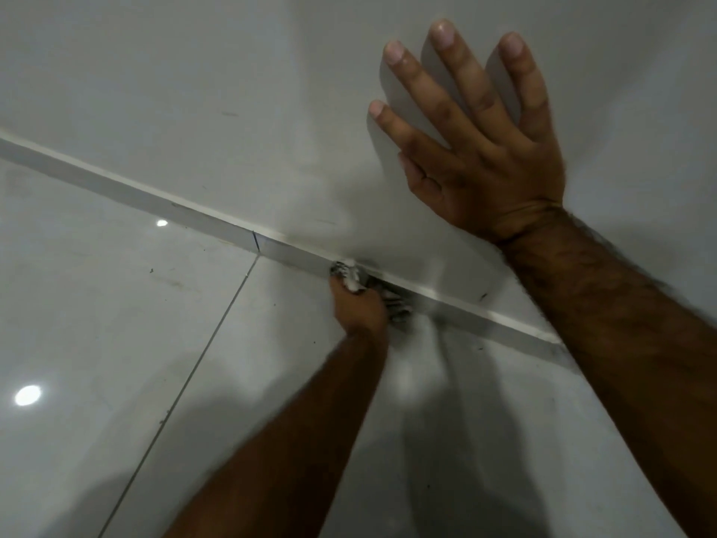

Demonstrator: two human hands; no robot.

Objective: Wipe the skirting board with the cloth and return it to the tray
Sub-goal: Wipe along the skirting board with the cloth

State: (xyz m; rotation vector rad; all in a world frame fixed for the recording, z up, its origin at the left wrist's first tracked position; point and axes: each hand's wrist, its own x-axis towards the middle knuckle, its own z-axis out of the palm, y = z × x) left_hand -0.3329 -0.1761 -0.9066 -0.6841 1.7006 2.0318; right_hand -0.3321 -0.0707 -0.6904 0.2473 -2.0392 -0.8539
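Observation:
A pale grey skirting board [155, 203] runs diagonally from the upper left down to the right, where the wall meets the floor. My left hand [359, 304] grips a crumpled white-and-dark patterned cloth [349, 274] and presses it against the board near the middle of the view. My right hand [473, 137] lies flat on the white wall above the board, fingers spread, holding nothing. No tray is in view.
Glossy light floor tiles [116, 324] fill the lower left, with a dark grout line [201, 359] and reflected ceiling lights. A joint [255, 242] splits the skirting board left of the cloth. Small dark specks lie on the floor.

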